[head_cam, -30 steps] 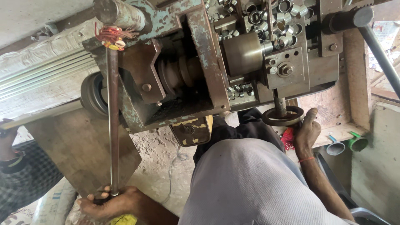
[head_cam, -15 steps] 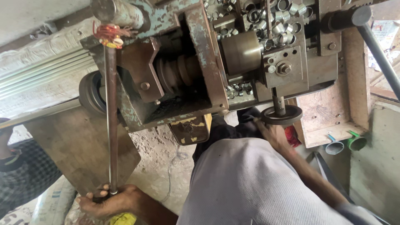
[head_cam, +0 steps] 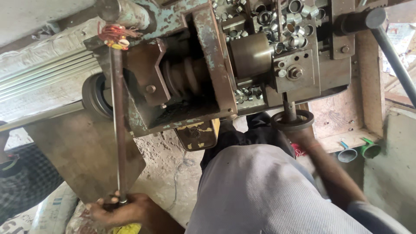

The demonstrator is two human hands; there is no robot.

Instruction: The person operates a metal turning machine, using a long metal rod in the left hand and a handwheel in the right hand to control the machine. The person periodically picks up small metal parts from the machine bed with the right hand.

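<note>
The left hand [head_cam: 123, 209] is clenched around the bottom end of a long metal lever [head_cam: 118, 125] that runs up to the machine [head_cam: 208, 65]. The right hand [head_cam: 301, 136] reaches under the small handwheel [head_cam: 292, 120] below the machine, touching it; whether it grips the wheel cannot be told. Small metal rings [head_cam: 286, 17] lie heaped on the machine's top.

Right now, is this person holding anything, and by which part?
The left hand grips the long metal lever rod at its lower end. The right hand is under the small handwheel, at its rim; its grip is hidden.
</note>
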